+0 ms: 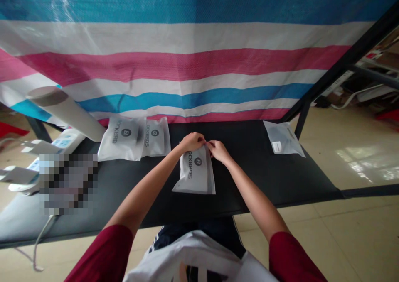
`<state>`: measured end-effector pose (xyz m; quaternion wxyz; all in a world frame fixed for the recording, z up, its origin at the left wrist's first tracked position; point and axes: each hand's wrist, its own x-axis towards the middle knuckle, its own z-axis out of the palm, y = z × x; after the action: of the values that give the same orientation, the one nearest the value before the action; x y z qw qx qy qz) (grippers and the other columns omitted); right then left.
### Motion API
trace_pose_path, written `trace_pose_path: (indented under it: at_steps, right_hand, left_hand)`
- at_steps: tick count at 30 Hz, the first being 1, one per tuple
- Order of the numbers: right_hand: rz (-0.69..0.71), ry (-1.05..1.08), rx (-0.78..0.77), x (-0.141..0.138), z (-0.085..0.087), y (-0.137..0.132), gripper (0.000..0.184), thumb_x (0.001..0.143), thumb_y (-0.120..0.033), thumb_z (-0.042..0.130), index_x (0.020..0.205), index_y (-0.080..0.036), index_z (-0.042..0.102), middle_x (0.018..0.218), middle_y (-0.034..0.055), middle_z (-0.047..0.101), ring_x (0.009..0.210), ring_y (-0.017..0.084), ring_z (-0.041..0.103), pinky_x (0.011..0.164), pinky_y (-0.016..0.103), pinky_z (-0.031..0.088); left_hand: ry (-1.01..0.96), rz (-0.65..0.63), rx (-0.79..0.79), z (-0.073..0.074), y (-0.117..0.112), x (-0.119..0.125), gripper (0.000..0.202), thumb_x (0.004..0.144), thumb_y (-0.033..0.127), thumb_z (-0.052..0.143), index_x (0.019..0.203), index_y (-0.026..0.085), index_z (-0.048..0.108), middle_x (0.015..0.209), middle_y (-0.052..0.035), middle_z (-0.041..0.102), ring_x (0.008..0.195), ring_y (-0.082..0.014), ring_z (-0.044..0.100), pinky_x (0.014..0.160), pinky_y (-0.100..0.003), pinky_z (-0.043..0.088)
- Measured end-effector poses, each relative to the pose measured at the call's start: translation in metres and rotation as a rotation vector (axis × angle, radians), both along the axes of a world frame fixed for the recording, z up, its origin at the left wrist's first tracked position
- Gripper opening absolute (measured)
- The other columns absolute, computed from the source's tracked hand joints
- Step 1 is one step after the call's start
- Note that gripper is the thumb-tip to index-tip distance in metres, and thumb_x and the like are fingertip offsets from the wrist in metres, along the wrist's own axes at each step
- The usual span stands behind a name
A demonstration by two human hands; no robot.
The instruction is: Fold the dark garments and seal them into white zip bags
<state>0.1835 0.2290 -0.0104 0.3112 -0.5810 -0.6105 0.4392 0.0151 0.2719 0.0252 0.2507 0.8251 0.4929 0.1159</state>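
A frosted plastic bag (195, 176) with a round logo and dark lettering lies on the black table in front of me. My left hand (192, 141) is closed on its far edge, fingers pinched together. Close beside it, my right hand (217, 150) pinches the same edge near the bag's far right corner. The two hands' fingertips almost meet there. Something pale fills the bag, but what it is I cannot make out.
Left of my hands lie a larger frosted bag (121, 138) and a smaller one (156, 136). Another frosted bag (284, 138) with a white label lies at the right. A white cylinder (70, 111), a power strip (67, 140) and a blurred-out object (68, 182) with a cable occupy the left end.
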Motion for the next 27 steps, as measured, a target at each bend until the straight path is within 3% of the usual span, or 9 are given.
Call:
trace_pose_path:
  at_steps: [3,6,13,18,21,25,27]
  right_hand:
    - [-0.043,0.237,-0.086,-0.003,-0.003,-0.002,0.021,0.084,-0.038,0.063,0.080,-0.017,0.064,0.068,0.0006,0.065,0.058,0.014,0.061,0.049,0.023,0.050]
    - [-0.078,0.340,-0.134,-0.004,-0.004,-0.008,0.023,0.078,-0.040,0.067,0.075,-0.017,0.063,0.066,-0.0007,0.063,0.058,0.013,0.059,0.048,0.021,0.049]
    - [-0.131,0.400,-0.049,-0.006,-0.003,-0.008,0.038,0.079,-0.056,0.059,0.077,-0.018,0.061,0.064,-0.0029,0.057,0.057,0.012,0.056,0.045,0.021,0.048]
    - [-0.085,0.323,0.020,-0.006,0.001,-0.008,0.042,0.080,-0.059,0.057,0.073,-0.017,0.060,0.062,-0.0028,0.055,0.056,0.013,0.056,0.051,0.026,0.054]
    - [-0.061,0.236,0.014,-0.005,0.000,-0.038,0.044,0.081,-0.059,0.057,0.074,-0.017,0.063,0.062,-0.0012,0.058,0.055,0.015,0.059,0.051,0.028,0.055]
    - [0.015,0.232,-0.078,-0.003,-0.004,-0.107,0.049,0.083,-0.063,0.055,0.066,-0.018,0.060,0.058,0.0008,0.060,0.052,0.016,0.063,0.048,0.027,0.054]
    - [0.024,0.281,-0.147,-0.003,-0.004,-0.139,0.050,0.085,-0.064,0.053,0.071,-0.017,0.062,0.062,0.0031,0.065,0.053,0.016,0.064,0.048,0.026,0.053]
  left_hand:
    - [-0.058,0.036,0.008,-0.002,0.000,-0.004,0.025,0.083,0.032,0.055,0.092,0.021,0.076,0.089,-0.0034,0.075,0.079,-0.0169,0.066,0.067,-0.024,0.045]
    - [-0.100,0.060,0.014,0.000,0.001,-0.006,0.026,0.083,0.033,0.055,0.092,0.020,0.076,0.088,-0.0035,0.075,0.078,-0.0167,0.066,0.068,-0.024,0.046]
    - [-0.129,0.049,0.021,0.010,-0.003,-0.006,0.024,0.083,0.033,0.057,0.088,0.019,0.076,0.084,-0.0027,0.075,0.077,-0.0157,0.066,0.068,-0.024,0.047]
    - [-0.089,0.115,0.039,0.010,-0.002,-0.006,0.025,0.082,0.036,0.058,0.093,0.023,0.077,0.088,-0.0033,0.075,0.080,-0.0185,0.067,0.070,-0.026,0.048]
    - [-0.058,0.164,0.043,0.007,0.002,-0.008,0.027,0.082,0.038,0.058,0.095,0.025,0.077,0.090,-0.0035,0.076,0.080,-0.0192,0.067,0.069,-0.027,0.048]
    - [-0.022,0.204,0.041,0.003,0.010,-0.011,0.027,0.082,0.039,0.059,0.097,0.026,0.077,0.091,-0.0038,0.076,0.081,-0.0200,0.068,0.069,-0.027,0.048]
    - [-0.009,0.203,0.040,0.004,0.011,-0.010,0.027,0.082,0.040,0.059,0.096,0.026,0.078,0.092,-0.0040,0.076,0.082,-0.0209,0.068,0.069,-0.028,0.048]
